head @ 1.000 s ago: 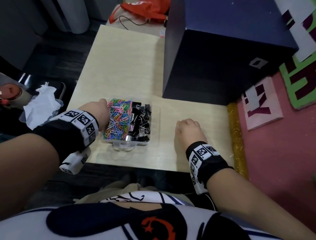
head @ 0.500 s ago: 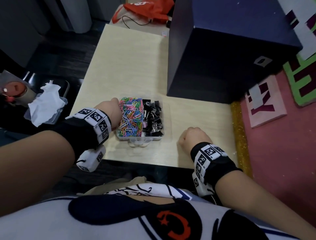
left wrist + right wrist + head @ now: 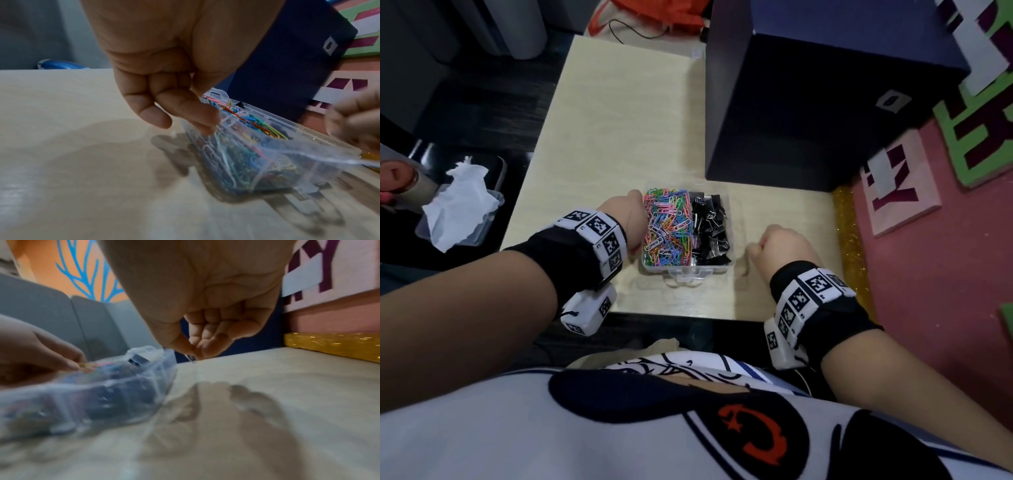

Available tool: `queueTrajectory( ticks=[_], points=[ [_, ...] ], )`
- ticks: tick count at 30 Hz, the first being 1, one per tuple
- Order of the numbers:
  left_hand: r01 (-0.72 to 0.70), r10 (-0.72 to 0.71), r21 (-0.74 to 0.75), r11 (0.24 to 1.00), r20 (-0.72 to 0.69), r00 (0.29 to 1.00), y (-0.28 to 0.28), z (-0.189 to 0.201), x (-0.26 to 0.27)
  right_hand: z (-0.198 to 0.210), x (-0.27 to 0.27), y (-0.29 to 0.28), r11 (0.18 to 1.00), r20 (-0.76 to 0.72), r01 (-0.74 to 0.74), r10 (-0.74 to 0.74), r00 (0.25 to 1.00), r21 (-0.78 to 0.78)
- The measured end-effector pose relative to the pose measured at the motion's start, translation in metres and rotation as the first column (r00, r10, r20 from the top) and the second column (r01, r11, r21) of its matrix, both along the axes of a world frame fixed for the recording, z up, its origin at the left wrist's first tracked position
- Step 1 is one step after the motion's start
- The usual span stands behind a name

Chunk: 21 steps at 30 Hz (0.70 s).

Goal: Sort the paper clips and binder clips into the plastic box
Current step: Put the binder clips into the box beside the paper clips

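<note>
Gripping the plastic box (image 3: 717, 270) near the table's (image 3: 619, 113) front edge, your left hand (image 3: 164, 91) curls on its left wall; your right hand (image 3: 207, 331) pinches something clear (unidentifiable). Inside: paper clips (image 3: 666, 229) left, binder clips (image 3: 710, 229) right.

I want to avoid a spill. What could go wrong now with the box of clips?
1. The plastic box sits near the table's front edge; a pull toward the body may tip it off.
2. The left hand holds only its left wall, so it could twist.
3. The colored paper clips are heaped to the rim beside the black binder clips; a jolt may mix or spill them.
</note>
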<state>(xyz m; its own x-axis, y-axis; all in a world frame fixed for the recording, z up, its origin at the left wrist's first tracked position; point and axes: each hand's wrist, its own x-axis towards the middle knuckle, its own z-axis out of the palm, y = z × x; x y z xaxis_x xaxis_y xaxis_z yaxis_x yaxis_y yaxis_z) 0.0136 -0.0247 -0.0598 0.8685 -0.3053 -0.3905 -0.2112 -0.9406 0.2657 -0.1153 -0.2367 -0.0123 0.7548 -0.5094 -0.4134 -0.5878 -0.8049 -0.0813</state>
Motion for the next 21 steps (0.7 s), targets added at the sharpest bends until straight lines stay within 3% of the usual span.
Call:
queueTrajectory(
  ticks=[4, 8, 12, 17, 21],
  points=[
    [-0.009, 0.008, -0.027, 1.000, -0.032, 0.999, -0.005, 0.002, -0.001, 0.016, 0.015, 0.029, 0.980, 0.260, -0.168, 0.136, 0.956, 0.108],
    [-0.013, 0.011, -0.050, 0.999, -0.037, 0.999, -0.004, 0.003, -0.001, 0.015, 0.028, 0.055, 0.931, 0.322, -0.315, 0.244, 0.915, 0.187],
    [-0.024, 0.018, -0.073, 0.997, -0.081, 0.997, -0.002, 0.003, -0.002, 0.008, 0.029, 0.046, 0.935, 0.361, -0.281, 0.191, 0.913, 0.215],
    [-0.013, 0.009, -0.055, 0.998, -0.074, 0.997, -0.003, 0.003, -0.002, 0.002, 0.021, 0.013, 0.984, 0.320, -0.123, 0.076, 0.944, 0.131],
    [0.010, -0.011, -0.018, 1.000, -0.085, 0.996, -0.005, 0.008, 0.003, -0.006, 0.017, 0.001, 0.998, 0.010, -0.042, 0.041, 0.999, 0.052]
  ],
)
